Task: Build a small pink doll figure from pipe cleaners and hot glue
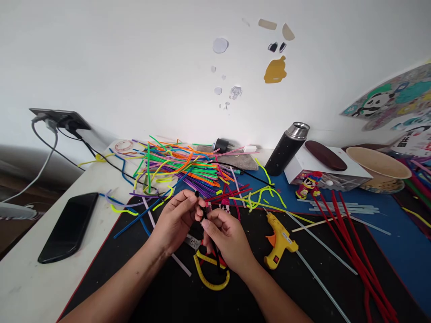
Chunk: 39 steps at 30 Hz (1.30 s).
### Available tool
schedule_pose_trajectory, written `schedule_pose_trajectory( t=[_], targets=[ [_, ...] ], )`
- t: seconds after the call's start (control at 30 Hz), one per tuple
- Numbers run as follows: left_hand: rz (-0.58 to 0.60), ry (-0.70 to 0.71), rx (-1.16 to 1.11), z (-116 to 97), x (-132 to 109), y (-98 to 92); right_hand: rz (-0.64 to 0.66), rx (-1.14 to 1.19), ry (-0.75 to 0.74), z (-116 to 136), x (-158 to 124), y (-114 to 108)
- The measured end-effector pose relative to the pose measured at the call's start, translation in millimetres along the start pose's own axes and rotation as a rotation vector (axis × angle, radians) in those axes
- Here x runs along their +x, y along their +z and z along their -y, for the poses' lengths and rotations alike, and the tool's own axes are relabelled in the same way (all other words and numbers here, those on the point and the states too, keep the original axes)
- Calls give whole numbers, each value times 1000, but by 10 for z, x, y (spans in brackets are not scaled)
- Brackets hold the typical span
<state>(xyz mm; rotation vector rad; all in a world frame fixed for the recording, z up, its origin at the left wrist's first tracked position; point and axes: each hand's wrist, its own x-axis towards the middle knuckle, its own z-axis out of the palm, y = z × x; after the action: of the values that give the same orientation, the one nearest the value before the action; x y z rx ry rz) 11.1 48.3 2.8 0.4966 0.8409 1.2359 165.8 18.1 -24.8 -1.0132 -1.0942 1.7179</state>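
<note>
Both hands meet over the black mat, working on a black pipe cleaner [203, 212]. My left hand [177, 215] pinches its upper end, which is bent into a small fuzzy knob. Lower down, my right hand [227, 237] grips the same strand between thumb and fingers; a dark length hangs beneath the palm. Under the hands lies a pair of scissors [212, 287] with yellow and red handles, partly hidden by my right hand. To the right of that hand rests a yellow hot glue gun [279, 242] with an orange trigger and a glue stick at its rear.
A heap of coloured pipe cleaners [178, 166] spreads along the back. Red pipe cleaners [357, 251] and clear glue sticks [340, 206] lie right. A black flask [286, 150], a white box [292, 172], a bowl [377, 166] and a small figure [308, 185] stand behind; a phone [69, 229] lies left.
</note>
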Motion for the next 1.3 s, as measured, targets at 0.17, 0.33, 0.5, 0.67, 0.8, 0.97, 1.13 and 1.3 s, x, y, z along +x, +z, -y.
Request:
schedule_pose_trajectory(
  t=[0.17,0.33,0.5,0.67,0.8,0.97,1.13,1.3],
  targets=[
    [-23,-5,-28,-42,7,0,-33,-190,-112,113,-11,17],
    [-29,38,-27,-88,32,-39,-146,-235,-186,399,-26,-55],
    [41,9,-11,-73,38,-61,-254,-171,-246,795,-23,-168],
    [146,-107,-3,-49,3,-52,-266,-226,-461,984,-53,-168],
    [154,-145,-23,-41,-9,-64,-166,-443,-614,902,-90,-99],
    [98,-101,-82,-51,23,-107,-74,-635,-765,705,-111,-57],
    [-9,-65,-98,-68,66,-129,-2,-701,-752,539,-146,-82],
    [-22,-29,-78,-78,88,-131,159,-656,-609,405,-224,-61]
  ],
)
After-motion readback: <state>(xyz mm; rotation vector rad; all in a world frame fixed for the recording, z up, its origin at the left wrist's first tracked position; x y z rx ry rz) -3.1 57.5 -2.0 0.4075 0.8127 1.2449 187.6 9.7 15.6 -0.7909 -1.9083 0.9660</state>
